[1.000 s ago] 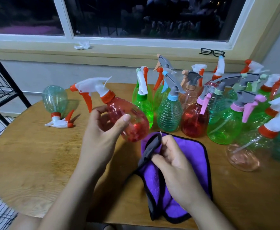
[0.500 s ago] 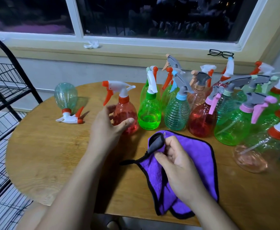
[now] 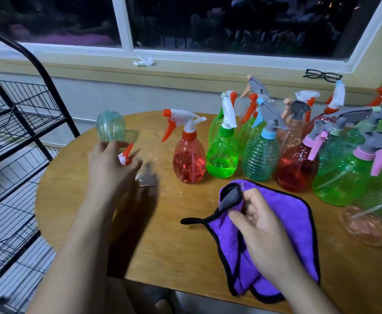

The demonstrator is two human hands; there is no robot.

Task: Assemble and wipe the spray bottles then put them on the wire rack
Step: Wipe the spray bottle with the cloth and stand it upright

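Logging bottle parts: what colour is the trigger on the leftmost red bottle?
Orange trigger on a white spray head; the head view shows it.

The purple cloth (image 3: 276, 225) at five o'clock is black-edged, grey underneath. At twelve, the red bottle (image 3: 189, 164) has a white-and-orange trigger (image 3: 183, 116), beside a green bottle (image 3: 221, 155). Tan wood-grain worktop (image 3: 185, 252); black wire rack (image 3: 22, 96).

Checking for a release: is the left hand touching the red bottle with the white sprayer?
Apart. The head view shows bare table between the left hand and the red bottle, which stands upright.
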